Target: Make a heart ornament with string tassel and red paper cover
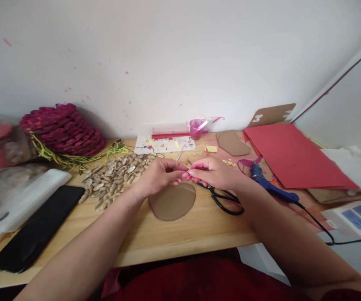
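Observation:
My left hand and my right hand meet above the middle of the table, fingertips pinched together and stained pink. Whatever they hold between them is too small and covered to make out. Just below lies a rounded piece of brown cardboard. Black-handled scissors rest under and beside my right hand, their blades partly hidden. To the left of my left hand spreads a heap of pale pistachio-like shells.
At the left are a black phone, a white device and a magenta shell-covered object. A pink-stained cup stands at the back. Rightward lie a blue glue gun, red sheets and a power strip.

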`<state>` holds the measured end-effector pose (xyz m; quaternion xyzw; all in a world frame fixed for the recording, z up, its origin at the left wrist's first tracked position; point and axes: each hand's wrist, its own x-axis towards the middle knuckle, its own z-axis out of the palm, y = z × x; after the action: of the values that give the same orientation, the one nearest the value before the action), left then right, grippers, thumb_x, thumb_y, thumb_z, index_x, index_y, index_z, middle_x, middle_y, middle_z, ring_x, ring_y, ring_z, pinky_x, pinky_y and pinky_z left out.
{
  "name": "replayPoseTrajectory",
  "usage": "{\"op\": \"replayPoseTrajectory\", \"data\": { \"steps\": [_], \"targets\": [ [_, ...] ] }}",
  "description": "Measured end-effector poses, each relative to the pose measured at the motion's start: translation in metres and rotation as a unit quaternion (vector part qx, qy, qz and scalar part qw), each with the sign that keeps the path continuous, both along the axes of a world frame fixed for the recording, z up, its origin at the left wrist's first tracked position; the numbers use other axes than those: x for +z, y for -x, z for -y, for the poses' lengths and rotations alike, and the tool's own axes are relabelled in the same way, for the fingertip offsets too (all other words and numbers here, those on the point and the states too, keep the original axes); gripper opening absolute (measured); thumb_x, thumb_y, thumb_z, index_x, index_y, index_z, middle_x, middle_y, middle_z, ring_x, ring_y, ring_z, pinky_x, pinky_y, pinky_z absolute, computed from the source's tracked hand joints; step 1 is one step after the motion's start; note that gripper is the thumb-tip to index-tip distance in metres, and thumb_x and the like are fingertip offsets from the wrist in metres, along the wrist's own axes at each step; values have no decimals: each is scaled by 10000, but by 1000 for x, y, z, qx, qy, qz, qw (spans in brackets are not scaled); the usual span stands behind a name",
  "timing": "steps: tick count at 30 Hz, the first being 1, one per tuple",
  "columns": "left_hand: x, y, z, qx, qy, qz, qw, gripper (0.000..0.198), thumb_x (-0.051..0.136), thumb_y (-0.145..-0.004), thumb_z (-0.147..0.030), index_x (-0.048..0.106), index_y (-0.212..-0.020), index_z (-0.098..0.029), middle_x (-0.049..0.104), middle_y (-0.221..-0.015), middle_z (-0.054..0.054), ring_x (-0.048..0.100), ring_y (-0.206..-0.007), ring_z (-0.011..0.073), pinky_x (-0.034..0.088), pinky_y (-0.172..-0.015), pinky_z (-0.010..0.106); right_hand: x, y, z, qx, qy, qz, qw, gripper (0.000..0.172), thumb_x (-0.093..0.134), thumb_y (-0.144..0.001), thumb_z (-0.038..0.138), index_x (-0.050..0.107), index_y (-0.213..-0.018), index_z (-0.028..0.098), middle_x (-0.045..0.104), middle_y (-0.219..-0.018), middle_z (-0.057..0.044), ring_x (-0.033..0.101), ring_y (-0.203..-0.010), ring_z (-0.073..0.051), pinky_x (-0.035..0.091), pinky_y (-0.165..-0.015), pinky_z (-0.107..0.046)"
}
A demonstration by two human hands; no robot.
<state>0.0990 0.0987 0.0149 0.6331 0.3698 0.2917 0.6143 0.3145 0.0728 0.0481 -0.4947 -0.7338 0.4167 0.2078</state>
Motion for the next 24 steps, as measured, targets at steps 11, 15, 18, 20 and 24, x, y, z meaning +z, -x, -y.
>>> {"op": "replayPoseTrajectory", "data": {
  "steps": [11, 15, 18, 20, 24],
  "targets": [
    [10, -4, 2, 97, 74, 39, 992, 312, 872, -676, -415, 744, -758, -143, 702, -667, 32, 580, -545, 87, 488, -560, 217, 1, -6, -8, -117, -11, -167, 979, 308, 619, -906, 405, 682, -1054, 141, 673, -826, -46, 566, -597, -106, 399, -478, -226],
    [10, -4, 1, 101, 109, 77, 986, 326, 891, -651, -400, 738, -756, -133, 697, -662, 32, 572, -529, 78, 481, -539, 208, -2, -1, -6, -97, 22, -179, 979, 410, 714, -857, 351, 679, -1215, 153, 737, -993, -93, 664, -761, -151, 480, -547, -235],
    [8, -5, 2, 87, 121, 91, 985, 326, 897, -653, -391, 734, -745, -124, 693, -666, 32, 580, -540, 74, 479, -535, 195, -12, 5, -7, -58, 33, -215, 974, 416, 755, -826, 303, 697, -1220, 182, 751, -1111, -92, 696, -914, -183, 552, -706, -275],
    [7, -6, 2, 81, 123, 97, 984, 332, 905, -648, -390, 739, -746, -119, 694, -668, 33, 589, -551, 73, 481, -537, 186, -17, 7, -9, -53, 34, -221, 973, 328, 741, -835, 313, 736, -1138, 186, 766, -1051, -75, 695, -849, -173, 559, -706, -291],
    [7, -6, 2, 84, 134, 95, 983, 368, 922, -631, -397, 767, -810, -115, 707, -686, 40, 611, -563, 81, 491, -532, 184, -15, 5, -9, -89, -15, -182, 979, 191, 724, -834, 326, 763, -905, 153, 755, -836, -60, 639, -694, -150, 517, -611, -271]
  ]
}}
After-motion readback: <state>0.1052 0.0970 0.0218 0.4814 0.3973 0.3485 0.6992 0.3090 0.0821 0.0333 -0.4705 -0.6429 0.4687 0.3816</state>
